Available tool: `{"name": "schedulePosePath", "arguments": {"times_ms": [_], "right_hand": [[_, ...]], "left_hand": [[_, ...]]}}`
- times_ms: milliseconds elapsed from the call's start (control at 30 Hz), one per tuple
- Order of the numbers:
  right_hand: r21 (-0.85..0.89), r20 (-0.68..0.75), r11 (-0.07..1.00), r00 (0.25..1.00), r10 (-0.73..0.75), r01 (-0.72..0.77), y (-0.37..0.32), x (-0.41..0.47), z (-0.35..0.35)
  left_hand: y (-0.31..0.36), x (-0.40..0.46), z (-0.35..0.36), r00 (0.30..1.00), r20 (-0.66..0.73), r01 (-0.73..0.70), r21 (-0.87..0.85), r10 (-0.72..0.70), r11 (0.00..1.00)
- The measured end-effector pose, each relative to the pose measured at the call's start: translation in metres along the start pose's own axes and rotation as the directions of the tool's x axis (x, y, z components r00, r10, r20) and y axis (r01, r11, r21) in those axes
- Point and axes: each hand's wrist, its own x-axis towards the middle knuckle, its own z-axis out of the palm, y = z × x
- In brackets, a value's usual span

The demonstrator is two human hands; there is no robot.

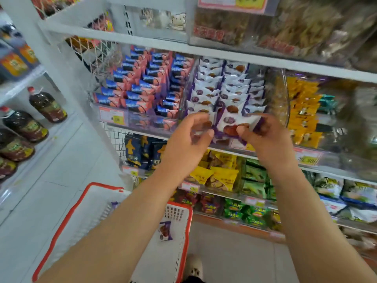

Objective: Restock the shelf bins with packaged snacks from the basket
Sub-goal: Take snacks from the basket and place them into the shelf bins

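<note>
White shop shelving: both hands, left hand (190,132) and right hand (263,133), pinch white-and-purple snack packets (230,121) at the clear bin (284,103); a loose pinch could drop them.

At frame centre, the left hand (189,139) and right hand (265,137) pinch white-and-purple snack packets (230,123) before the clear shelf bin (224,86), white red-rimmed basket (181,219) below.

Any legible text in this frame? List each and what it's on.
"9" followed by blurred digits: yellow patch on the pink price tag on the clear bin of blue-and-pink packets.
Pink-framed price card at the top of the shelf: digits blurred.
Pink price tag under the yellow packets: unreadable.
Print on the white-and-purple snack packets: too blurred.
</note>
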Motion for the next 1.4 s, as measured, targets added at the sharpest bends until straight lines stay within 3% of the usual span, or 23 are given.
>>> {"name": "schedulePosePath", "arguments": {"times_ms": [33, 100, 167, 200, 333, 600, 867, 1100, 1233, 1400], "right_hand": [[-0.035, -0.037, 0.999, 0.999, -0.009, 0.007, -0.001, 0.014, -0.005], [-0.132, -0.046, 0.991, 0.999, -0.022, 0.016, 0.001, 0.04, -0.008], [-0.231, -0.026, 0.973, 0.999, -0.029, 0.023, 0.009, 0.06, -0.002], [-0.27, -0.001, 0.963, 1.0, -0.024, 0.022, 0.012, 0.066, 0.003], [-0.387, 0.06, 0.921, 0.998, -0.015, 0.038, 0.024, 0.077, 0.018], [-0.331, 0.0, 0.943, 1.0, -0.02, 0.019, 0.025, 0.082, 0.015], [-0.406, 0.054, 0.913, 0.997, 0.062, -0.035, 0.026, 0.084, 0.009], [-0.493, 0.098, 0.868, 0.987, 0.123, -0.059, 0.027, 0.087, 0.009], [-0.459, 0.101, 0.887, 0.99, 0.099, -0.042, 0.025, 0.075, 0.004], [-0.26, -0.053, 0.962, 0.993, -0.101, 0.084, 0.02, 0.034, -0.001]], "left_hand": [[-0.001, 0.008, 0.002, 0.995, -0.001, -0.096, 0.198, 0.098, 0.975], [-0.01, 0.023, 0.005, 0.967, 0.109, -0.249, 0.575, 0.229, 0.779], [-0.023, 0.03, 0.009, 0.961, 0.219, -0.275, 0.734, 0.167, 0.621], [-0.03, 0.031, 0.01, 0.959, 0.237, -0.284, 0.755, 0.158, 0.591], [-0.038, 0.032, 0.01, 0.943, 0.212, -0.322, 0.777, 0.257, 0.541], [-0.026, 0.045, 0.02, 0.908, 0.269, -0.399, 0.788, 0.321, 0.468], [-0.016, 0.064, 0.033, 0.883, 0.401, -0.468, 0.8, 0.244, 0.375], [-0.008, 0.068, 0.032, 0.885, 0.428, -0.465, 0.804, 0.182, 0.371], [-0.009, 0.067, 0.031, 0.887, 0.429, -0.46, 0.8, 0.17, 0.384], [-0.016, 0.059, 0.028, 0.878, 0.409, -0.479, 0.76, 0.25, 0.439]]}}
